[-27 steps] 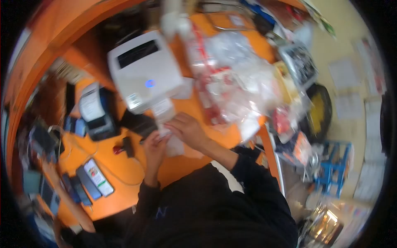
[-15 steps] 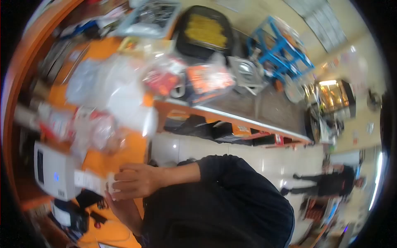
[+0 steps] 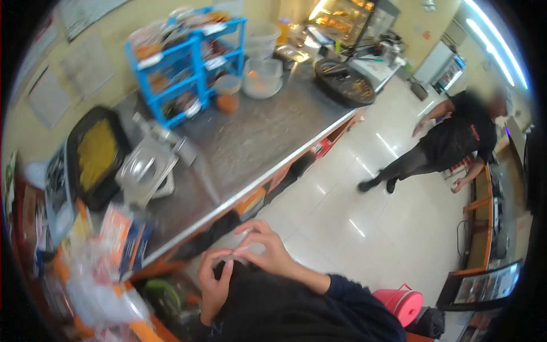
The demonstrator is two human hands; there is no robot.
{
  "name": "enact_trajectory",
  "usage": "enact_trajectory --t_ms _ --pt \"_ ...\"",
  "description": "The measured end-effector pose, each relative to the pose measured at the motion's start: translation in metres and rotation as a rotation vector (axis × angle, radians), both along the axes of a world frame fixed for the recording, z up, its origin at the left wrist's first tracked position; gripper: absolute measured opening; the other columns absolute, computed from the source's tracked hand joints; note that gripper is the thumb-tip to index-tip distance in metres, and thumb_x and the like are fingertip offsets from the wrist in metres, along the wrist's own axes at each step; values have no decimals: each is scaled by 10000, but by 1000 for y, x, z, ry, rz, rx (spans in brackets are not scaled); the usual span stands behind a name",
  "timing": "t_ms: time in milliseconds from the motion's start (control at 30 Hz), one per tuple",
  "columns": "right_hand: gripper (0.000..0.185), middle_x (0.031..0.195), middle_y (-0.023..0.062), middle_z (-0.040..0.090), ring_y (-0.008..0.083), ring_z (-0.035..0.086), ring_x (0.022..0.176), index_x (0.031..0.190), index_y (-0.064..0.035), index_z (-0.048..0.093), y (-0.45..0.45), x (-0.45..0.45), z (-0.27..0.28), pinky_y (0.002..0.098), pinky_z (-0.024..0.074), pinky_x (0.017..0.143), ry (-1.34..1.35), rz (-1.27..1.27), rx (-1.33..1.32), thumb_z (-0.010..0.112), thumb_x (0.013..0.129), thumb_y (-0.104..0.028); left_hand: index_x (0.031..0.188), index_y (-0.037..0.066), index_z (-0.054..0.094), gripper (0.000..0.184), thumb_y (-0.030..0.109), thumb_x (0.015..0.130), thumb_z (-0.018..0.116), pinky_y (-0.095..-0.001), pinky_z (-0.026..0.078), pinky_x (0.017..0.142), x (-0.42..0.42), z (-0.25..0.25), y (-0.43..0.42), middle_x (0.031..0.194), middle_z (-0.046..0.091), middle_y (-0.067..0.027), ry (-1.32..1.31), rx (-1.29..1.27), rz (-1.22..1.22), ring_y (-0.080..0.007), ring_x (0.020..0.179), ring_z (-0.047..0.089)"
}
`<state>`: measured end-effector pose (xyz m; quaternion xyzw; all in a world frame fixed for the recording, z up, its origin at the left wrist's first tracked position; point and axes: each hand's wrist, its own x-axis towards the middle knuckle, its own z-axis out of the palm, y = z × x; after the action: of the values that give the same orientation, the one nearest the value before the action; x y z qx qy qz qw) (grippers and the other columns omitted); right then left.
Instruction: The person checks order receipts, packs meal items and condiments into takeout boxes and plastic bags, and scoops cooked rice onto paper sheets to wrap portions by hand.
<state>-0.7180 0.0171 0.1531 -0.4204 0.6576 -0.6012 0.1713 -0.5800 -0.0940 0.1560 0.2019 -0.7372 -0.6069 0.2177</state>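
Note:
My left hand (image 3: 214,286) is in front of my dark top, its thumb and fingers curled round towards each other. Close beside it, my right hand (image 3: 266,251) pinches with thumb and index finger. The fingertips of both hands meet; something small and pale may be between them, but blur hides what it is. Behind the hands runs the front edge of a long dark counter (image 3: 256,142). To their left lies an orange and dark blue packet (image 3: 122,233).
On the counter stand a blue rack (image 3: 199,77), a black tray of yellow food (image 3: 97,154), metal lids (image 3: 145,165), clear tubs (image 3: 262,80) and a large dark pan (image 3: 345,82). A person in black (image 3: 450,131) walks on the tiled floor. A pink bucket (image 3: 399,305) is at lower right.
My view has swung from the orange table and white label printer towards the counter and floor. My hands have left the printer's paper strip and are together before my body. The other person appears nearer.

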Motion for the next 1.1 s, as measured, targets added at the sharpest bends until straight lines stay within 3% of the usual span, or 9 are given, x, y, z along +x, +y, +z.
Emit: enact_trajectory --t_ms 100,200,233,333,433,533,867,1033,1100 --pt "160 1015 92 577 235 513 1021 814 -62 669 27 -50 3 329 410 842 59 -330 2 745 718 -165 1295 11 378 632 92 738 665 -369 332 987 -63 -6 -10 1289 437 -139 19 -41 61 -250 1205 418" --pt "262 1041 91 574 228 511 1032 929 -56 643 35 -107 -8 318 426 807 128 -510 -56 753 708 -145 1327 -6 352 628 170 800 647 -435 224 1066 -82 -30 -99 1368 358 -190 45 -533 607 -323 1294 307" --pt "326 1071 93 568 225 508 1044 995 -52 624 33 -126 -9 319 431 796 120 -516 -67 753 708 -135 1336 4 353 651 227 805 658 -471 207 1068 -66 -48 -150 1371 354 -189 -110 -1114 928 -359 1288 300" --pt "547 1243 120 474 231 492 1094 1217 -40 475 21 -171 -34 327 438 822 38 -505 -50 728 737 -106 1302 56 410 562 306 833 596 -471 310 992 50 -110 -269 1282 449 -144 -566 -1593 1277 -328 1190 401" --pt "604 1268 134 432 239 484 1099 1291 -20 396 -11 -203 -24 333 419 863 131 -440 46 689 764 -66 866 65 587 305 368 837 567 -448 423 709 66 -65 -258 825 572 -140 -1185 -1411 1286 -321 783 543" --pt "596 1272 134 414 236 482 1092 1326 -7 344 -35 -236 -14 324 395 879 196 -328 119 629 804 -37 651 37 558 381 379 804 626 -406 394 566 73 -55 -241 594 529 -123 -764 -992 1454 -264 607 532" --pt "526 1215 110 433 188 492 1026 1326 -42 358 -68 -274 -45 301 411 842 -64 -74 160 585 851 -60 565 53 308 425 185 690 692 -276 152 457 37 42 -71 537 205 1 -492 -1101 1402 -111 492 198" --pt "616 1254 96 397 202 482 1081 1338 -53 353 -76 -269 -50 310 423 850 -58 142 85 652 799 -62 523 47 324 638 566 632 679 -307 199 477 5 72 41 493 248 -22 -431 -1269 1365 -160 436 278" --pt "707 1294 109 368 217 475 1105 1364 -58 309 -62 -269 -58 321 435 841 -135 230 99 681 762 -42 527 53 302 644 553 670 683 -298 171 470 -19 66 57 506 255 -17 -334 -1237 1271 -146 458 255"
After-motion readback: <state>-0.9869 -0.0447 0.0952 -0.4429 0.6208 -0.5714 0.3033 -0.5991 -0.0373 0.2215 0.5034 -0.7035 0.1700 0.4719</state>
